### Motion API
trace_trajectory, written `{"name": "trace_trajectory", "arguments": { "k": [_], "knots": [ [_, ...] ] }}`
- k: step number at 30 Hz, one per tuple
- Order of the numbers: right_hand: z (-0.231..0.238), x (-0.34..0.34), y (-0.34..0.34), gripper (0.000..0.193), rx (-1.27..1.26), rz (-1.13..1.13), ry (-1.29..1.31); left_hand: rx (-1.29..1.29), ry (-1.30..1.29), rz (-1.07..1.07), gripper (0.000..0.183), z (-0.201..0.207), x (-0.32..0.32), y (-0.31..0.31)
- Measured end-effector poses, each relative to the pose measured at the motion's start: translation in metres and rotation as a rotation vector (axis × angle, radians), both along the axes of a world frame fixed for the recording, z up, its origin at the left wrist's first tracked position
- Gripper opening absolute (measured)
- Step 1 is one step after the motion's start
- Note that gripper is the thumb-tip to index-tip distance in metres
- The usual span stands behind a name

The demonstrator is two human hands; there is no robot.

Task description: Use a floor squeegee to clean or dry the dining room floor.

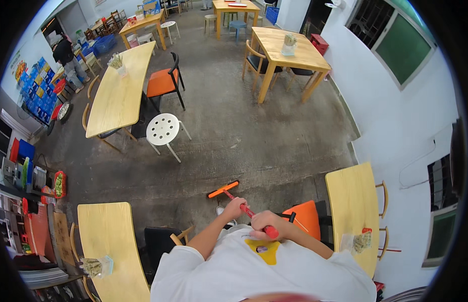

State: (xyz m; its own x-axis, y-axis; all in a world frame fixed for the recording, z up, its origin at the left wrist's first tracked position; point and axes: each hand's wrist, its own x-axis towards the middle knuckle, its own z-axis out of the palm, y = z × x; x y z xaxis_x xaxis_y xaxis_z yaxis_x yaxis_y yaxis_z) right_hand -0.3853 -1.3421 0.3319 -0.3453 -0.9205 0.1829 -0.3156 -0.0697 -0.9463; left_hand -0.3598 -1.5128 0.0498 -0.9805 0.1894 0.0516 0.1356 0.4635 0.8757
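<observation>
A floor squeegee (224, 189) with an orange crossbar head and a red handle slants from the grey floor up toward my body. The dark edge under its head is too small to make out clearly. Closer to the head, my left hand (236, 208) wraps around the handle. Higher up, near the rounded red end, my right hand (267, 222) is closed on it too. The head rests on the floor just ahead of my feet, which are mostly hidden by my arms and white shirt.
A white stool (164, 129) and an orange-seated chair (162, 82) stand ahead left, beside a long wooden table (120, 90). Close on both sides are a left table (109, 236) and a right table (355, 211). An orange chair (305, 219) is near my right arm. A person (69, 58) bends far left.
</observation>
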Motion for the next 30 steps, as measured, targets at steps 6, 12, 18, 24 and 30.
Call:
{"name": "trace_trajectory", "arguments": {
  "k": [6, 12, 18, 24, 30],
  "knots": [
    [0.008, -0.055, -0.050, 0.037, -0.017, -0.094, -0.003, 0.002, -0.173, -0.186, 0.012, 0.020, -0.063, -0.046],
    [0.006, -0.105, -0.055, 0.042, -0.002, 0.047, -0.089, 0.005, -0.198, -0.127, 0.008, 0.015, -0.080, -0.050],
    [-0.004, -0.176, -0.060, 0.041, -0.139, 0.032, -0.204, 0.028, -0.320, -0.107, 0.013, 0.029, -0.130, -0.057],
    [0.001, -0.263, -0.041, 0.034, -0.062, -0.140, -0.176, -0.131, -0.446, -0.107, 0.020, 0.042, -0.211, -0.051],
    [-0.008, -0.359, 0.017, 0.032, -0.026, -0.279, -0.265, -0.353, -0.563, -0.277, 0.031, 0.078, -0.332, -0.021]
  ]
}}
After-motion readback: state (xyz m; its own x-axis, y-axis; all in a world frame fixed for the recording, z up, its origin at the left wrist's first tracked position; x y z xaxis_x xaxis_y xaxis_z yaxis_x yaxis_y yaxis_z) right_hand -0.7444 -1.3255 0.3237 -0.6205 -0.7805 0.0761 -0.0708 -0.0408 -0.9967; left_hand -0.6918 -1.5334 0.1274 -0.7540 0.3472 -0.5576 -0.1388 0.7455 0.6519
